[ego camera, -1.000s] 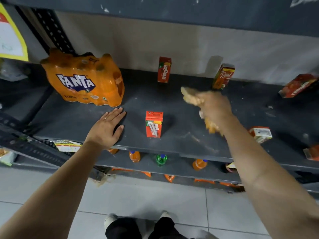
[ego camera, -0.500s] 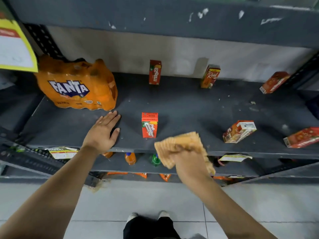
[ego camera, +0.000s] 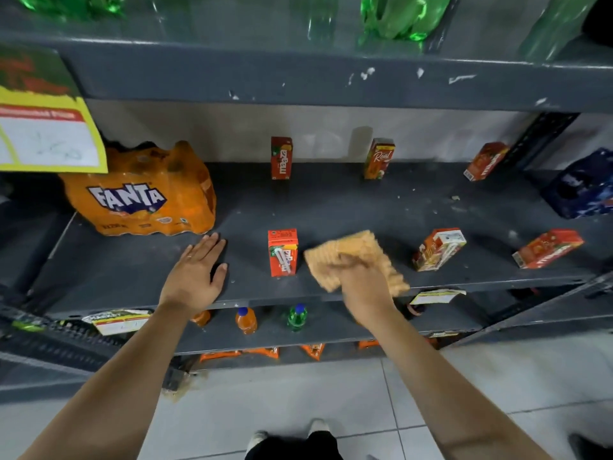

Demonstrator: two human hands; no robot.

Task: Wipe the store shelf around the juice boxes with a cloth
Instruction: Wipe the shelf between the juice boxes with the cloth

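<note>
My right hand [ego camera: 363, 287] has come back onto the shelf [ego camera: 331, 207], gripping the orange cloth [ego camera: 356, 249] beside the Maaza box [ego camera: 282, 253]. My left hand [ego camera: 195, 277] stays flat and empty. Crumbs wait farther right.

Our left hand [ego camera: 194, 277] lies flat, palm down, fingers spread and pointing away from us. Our right hand [ego camera: 363, 282] is closed in a grip, both forearms stretched forward.

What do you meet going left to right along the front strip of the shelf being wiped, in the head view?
Left hand flat on the shelf → upright red juice box → tan cloth gripped by the right hand → tipped juice box with a white label → red juice box lying down.
</note>
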